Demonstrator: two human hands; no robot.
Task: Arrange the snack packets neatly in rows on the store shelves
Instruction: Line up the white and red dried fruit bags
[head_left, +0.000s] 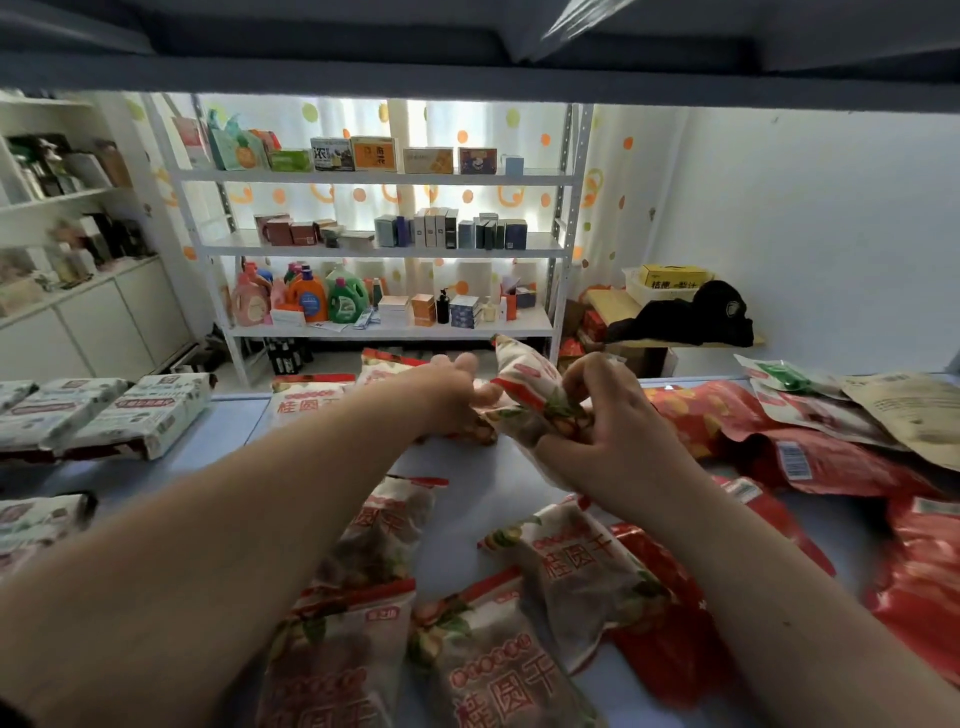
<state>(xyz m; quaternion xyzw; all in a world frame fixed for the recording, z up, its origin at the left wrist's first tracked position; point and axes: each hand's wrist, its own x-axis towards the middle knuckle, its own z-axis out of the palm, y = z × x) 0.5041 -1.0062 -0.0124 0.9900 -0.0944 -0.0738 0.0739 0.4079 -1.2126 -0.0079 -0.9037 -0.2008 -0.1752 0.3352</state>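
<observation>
Nearest the lens, a longan packet (337, 649) lies face up at the front of the blue shelf (467, 488). A second packet (498, 665) overlaps it, and a third packet (582, 566) lies skewed across a red foil packet (670, 639). None of these is aligned.

**Step in hand (judged):** one packet is being set into the back row.

**Grip**
- The right hand (613, 410) holds the raised longan packet (524, 384). Its fingers (587, 374) are curled round the packet's right side.
- The packet stands tilted near the far edge of the shelf, with its top leaning away and left.
- The left hand (457, 389) meets the packet's lower left corner with bent fingers. Whether it pinches or only steadies cannot be told.

**Reference row:** two back-row longan packets (306, 400) lie flat just left of the hands, printed face up.

**Recommendations**
- Lay the raised packet flat with the print facing the same way as its neighbours.
- Set its side edge against the nearest back-row packet and its top in line with theirs.
- The bag looks lumpy, so press the contents level with the left hand before the right lets go. Otherwise it is likely to rock or slide.
- Keep the kinds apart. The red packets (831, 462) are heaped at the right, and the white-and-green packets (145, 415) lie side by side at the left.

**Risk:** both forearms pass over the loose front packets, and a low withdrawal could drag them further askew.
</observation>
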